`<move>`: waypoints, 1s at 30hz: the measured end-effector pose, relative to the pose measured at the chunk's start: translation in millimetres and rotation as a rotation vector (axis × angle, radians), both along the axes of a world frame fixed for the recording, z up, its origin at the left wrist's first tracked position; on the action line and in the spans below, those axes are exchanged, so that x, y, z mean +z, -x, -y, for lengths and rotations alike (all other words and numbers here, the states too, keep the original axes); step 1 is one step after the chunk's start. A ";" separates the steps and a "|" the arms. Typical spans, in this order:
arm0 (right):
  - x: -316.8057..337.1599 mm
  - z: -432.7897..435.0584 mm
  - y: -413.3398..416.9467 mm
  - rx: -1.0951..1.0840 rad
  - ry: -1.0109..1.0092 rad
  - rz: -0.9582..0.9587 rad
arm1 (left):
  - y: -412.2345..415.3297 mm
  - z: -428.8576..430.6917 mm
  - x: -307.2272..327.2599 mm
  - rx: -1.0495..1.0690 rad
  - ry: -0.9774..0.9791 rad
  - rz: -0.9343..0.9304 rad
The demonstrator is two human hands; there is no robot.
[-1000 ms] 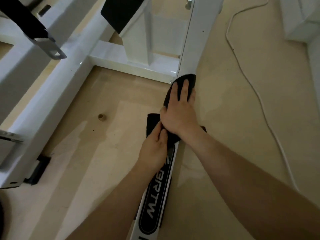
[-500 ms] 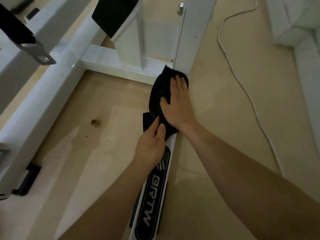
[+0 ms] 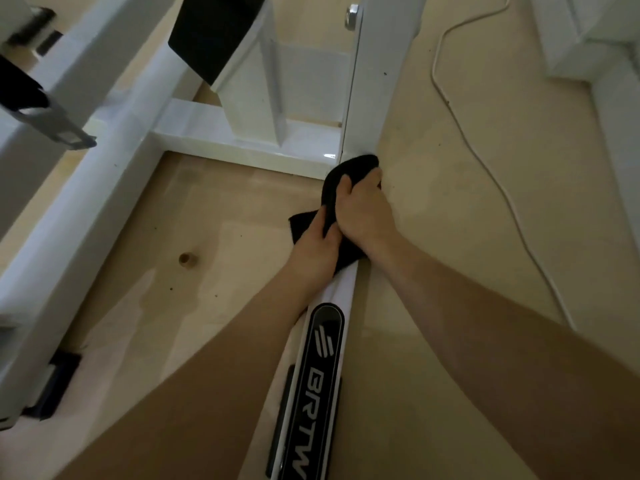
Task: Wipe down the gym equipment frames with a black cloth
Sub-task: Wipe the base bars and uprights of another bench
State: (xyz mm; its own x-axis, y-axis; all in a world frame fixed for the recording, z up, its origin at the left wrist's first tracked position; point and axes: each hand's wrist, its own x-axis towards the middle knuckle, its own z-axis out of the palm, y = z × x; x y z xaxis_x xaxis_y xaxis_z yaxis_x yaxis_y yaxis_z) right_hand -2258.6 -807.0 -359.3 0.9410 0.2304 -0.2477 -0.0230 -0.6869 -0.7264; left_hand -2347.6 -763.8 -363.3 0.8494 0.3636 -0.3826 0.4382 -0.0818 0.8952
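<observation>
Gripping black cloth (image 3: 349,168) w/ both hands, fingers curled, on white frame (image 3: 341,284); label (image 3: 317,375) reads "BRTW".

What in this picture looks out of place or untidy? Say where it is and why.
A loose white cable trails in curves across the wooden floor, right of the white frame being wiped with the black cloth. It could trip someone. Nothing looks damaged or spilled.

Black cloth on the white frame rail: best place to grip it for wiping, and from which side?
Come from above. Press the right hand over the bunched front of the black cloth, fingers curled over it, where it drapes the white frame rail near the upright post. The left hand pinches the loose tail hanging off the rail's left side, which probably keeps it from sliding.
</observation>
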 end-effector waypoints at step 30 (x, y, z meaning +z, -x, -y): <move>-14.1 48.0 145.0 -0.009 -0.166 -0.121 | 181.0 58.0 23.1 -0.142 -0.126 -0.219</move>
